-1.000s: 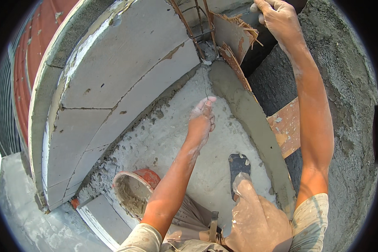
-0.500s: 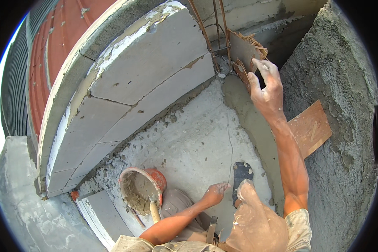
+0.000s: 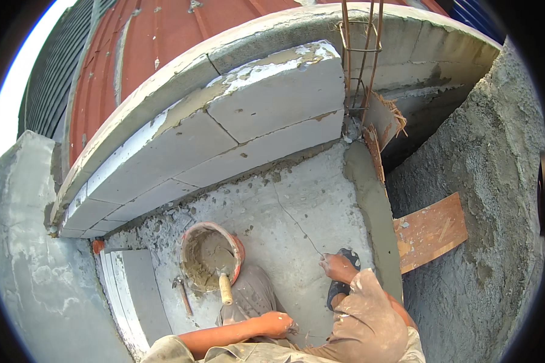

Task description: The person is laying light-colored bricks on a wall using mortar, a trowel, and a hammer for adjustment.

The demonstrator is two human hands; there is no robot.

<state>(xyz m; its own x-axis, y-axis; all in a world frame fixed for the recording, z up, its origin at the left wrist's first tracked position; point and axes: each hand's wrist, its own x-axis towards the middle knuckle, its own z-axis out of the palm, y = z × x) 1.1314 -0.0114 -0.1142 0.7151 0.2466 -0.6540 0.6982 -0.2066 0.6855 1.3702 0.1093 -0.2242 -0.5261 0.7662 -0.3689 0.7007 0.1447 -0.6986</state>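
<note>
My right hand (image 3: 339, 267) is closed, its fingertips pinched on the end of a thin dark string (image 3: 301, 227) stretching up and left over the rough concrete floor. Beneath that hand is my dark shoe (image 3: 351, 257). My left hand (image 3: 277, 325) is low in front of me with fingers curled; what they hold, if anything, I cannot make out. Left of my knee, a reddish bucket (image 3: 238, 247) contains grey mortar (image 3: 211, 249), and a tool's wooden handle (image 3: 225, 289) leans out over its rim. A hammer (image 3: 183, 296) lies beside the bucket.
A low wall of pale blocks (image 3: 272, 103) curves across the far side, ending at upright rusty rebar (image 3: 363, 60). Wet mortar (image 3: 372, 212) runs along the floor's right edge, beside a plywood board (image 3: 433, 233) and rough concrete (image 3: 478, 181). Loose blocks (image 3: 140, 290) lie left.
My right hand has come down from beside the broken plywood to my shoe and now pinches the string. My left hand has drawn back toward me. The view has shifted.
</note>
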